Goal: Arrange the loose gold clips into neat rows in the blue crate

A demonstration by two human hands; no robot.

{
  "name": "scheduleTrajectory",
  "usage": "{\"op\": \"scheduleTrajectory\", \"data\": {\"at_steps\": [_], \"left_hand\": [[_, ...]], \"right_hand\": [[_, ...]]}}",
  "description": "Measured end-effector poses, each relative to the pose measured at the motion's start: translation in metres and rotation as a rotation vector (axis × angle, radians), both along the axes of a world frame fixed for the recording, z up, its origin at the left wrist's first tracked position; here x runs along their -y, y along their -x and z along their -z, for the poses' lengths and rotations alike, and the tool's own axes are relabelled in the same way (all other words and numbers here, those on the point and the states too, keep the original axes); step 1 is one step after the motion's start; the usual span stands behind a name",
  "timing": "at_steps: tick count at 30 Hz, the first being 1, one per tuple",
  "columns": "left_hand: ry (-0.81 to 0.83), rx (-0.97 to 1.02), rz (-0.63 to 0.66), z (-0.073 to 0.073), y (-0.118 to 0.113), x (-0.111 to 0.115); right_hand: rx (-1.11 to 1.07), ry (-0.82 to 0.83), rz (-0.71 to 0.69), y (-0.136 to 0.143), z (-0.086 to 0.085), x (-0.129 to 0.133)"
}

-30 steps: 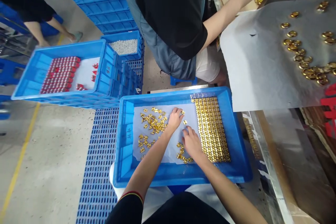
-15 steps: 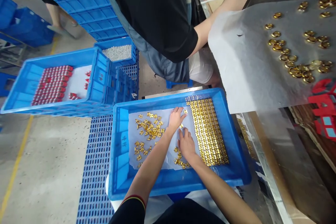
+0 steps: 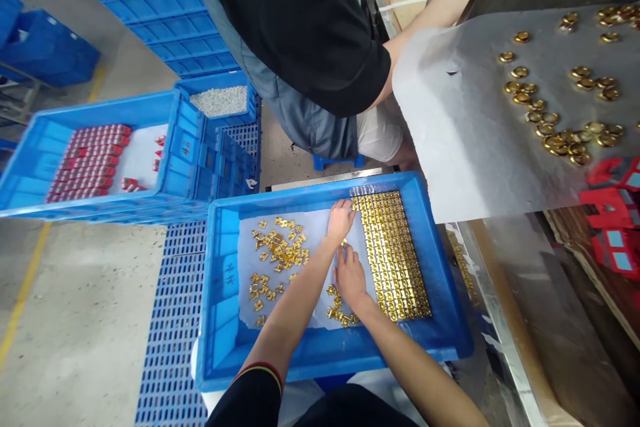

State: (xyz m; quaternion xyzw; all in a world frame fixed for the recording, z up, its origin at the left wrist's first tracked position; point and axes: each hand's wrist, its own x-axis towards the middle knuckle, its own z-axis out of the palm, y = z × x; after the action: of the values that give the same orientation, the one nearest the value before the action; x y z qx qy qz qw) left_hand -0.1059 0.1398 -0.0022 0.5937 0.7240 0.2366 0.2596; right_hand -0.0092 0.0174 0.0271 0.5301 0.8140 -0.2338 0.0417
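A blue plastic bin (image 3: 320,368) in front of me is lined with white paper. Along its right side, small gold metal pieces (image 3: 395,253) lie in tight rows. My left hand (image 3: 341,219) is closed at the far left corner of these rows, its fingertips pinched on a small gold metal piece that they mostly hide. Just nearer to me, my right hand (image 3: 350,277) has its fingers bent together, with another gold piece (image 3: 343,242) at their tips. Loose gold pieces (image 3: 283,247) are scattered on the left of the paper, and a smaller cluster (image 3: 340,312) lies beside my right wrist.
A co-worker (image 3: 295,27) sits just beyond the bin, hands at more gold parts. On the right, gold rings (image 3: 560,140) lie on a white sheet (image 3: 440,147) beside red parts (image 3: 617,213). Stacked blue bins (image 3: 187,147) with red pieces stand at the left.
My left hand has moved slightly, bringing its gold piece up to the corner of the rows. My right hand stays nearly in place. The co-worker's hands have come further into view.
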Motion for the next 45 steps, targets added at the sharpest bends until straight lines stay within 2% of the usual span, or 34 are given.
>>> {"op": "scheduleTrajectory", "data": {"at_steps": [4,8,11,14,16,20,26,33,37,42,45], "left_hand": [[-0.015,0.054,-0.041,-0.007,0.007,0.012],[-0.028,0.062,-0.102,-0.013,0.017,0.058],[-0.015,0.019,-0.111,-0.014,0.016,0.096],[0.041,-0.104,-0.086,-0.011,0.007,0.113],[0.082,-0.191,-0.053,-0.01,0.001,0.109],[0.085,-0.262,-0.005,-0.008,-0.007,0.08],[-0.016,-0.191,0.03,-0.002,-0.01,0.041],[-0.074,-0.131,0.025,0.007,-0.015,0.027],[-0.095,-0.124,0.0,0.001,-0.007,0.033],[-0.067,-0.111,-0.05,-0.007,0.016,0.068],[0.01,-0.067,-0.016,-0.008,0.024,0.084]], "right_hand": [[0.016,0.046,0.018,0.002,-0.006,-0.002],[0.026,0.112,0.022,0.004,-0.016,-0.013],[0.027,0.162,-0.015,0.001,-0.029,-0.019],[0.056,0.195,-0.043,-0.012,-0.046,-0.015],[0.086,0.196,-0.032,-0.026,-0.056,-0.006],[0.132,0.236,-0.023,-0.048,-0.065,0.016],[0.132,0.334,-0.08,-0.05,-0.06,0.037],[0.148,0.378,-0.091,-0.048,-0.058,0.038],[0.153,0.384,-0.102,-0.049,-0.061,0.033],[0.162,0.367,-0.063,-0.05,-0.062,0.013],[0.156,0.323,-0.027,-0.046,-0.061,-0.003]]}}
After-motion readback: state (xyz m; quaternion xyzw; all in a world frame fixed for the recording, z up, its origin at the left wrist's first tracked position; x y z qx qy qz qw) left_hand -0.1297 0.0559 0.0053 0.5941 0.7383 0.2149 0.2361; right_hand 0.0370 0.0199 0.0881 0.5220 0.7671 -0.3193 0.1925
